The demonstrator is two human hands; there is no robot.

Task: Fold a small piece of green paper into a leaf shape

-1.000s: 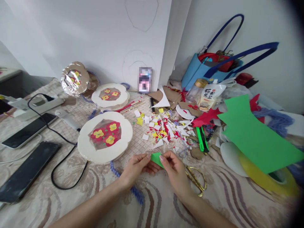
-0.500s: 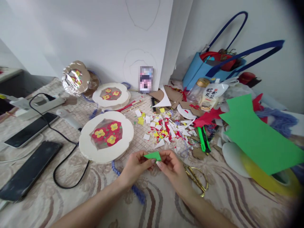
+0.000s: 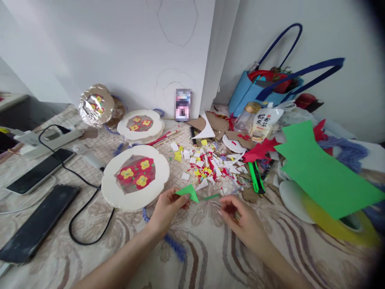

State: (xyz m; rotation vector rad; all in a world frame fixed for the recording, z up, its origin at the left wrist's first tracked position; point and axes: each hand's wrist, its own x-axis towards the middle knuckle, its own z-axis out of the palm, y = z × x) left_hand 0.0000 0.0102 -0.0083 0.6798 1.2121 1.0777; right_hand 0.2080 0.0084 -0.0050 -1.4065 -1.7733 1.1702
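left hand [image 3: 167, 208]: closed in a pinch, thumb over curled fingers, gripping a small green paper piece [image 3: 190, 192] by its left side; the pointed free end faces the right hand. right hand [image 3: 242, 218]: part open, thumb and forefinger apart, no hold on anything seen. a narrow green strip [image 3: 212, 197] lies between the hands, close to the right fingertips; contact cannot be confirmed. handling, in this inspector's judgement: keep the left pinch light and near the paper's edge, leave the points uncreased, steady the free side with the right fingertips, and work clear of the loose bits. beyond the hands, toward the table's far edge: paper scraps [image 3: 215, 164] in a loose heap, with a green cutter [image 3: 255, 176] at its right. left of the hands, toward the table's left edge: a white scalloped frame [image 3: 110, 188] with red and yellow flowers. toward the right edge: a large green sheet [image 3: 319, 172], partly over a yellow roll [image 3: 368, 233].
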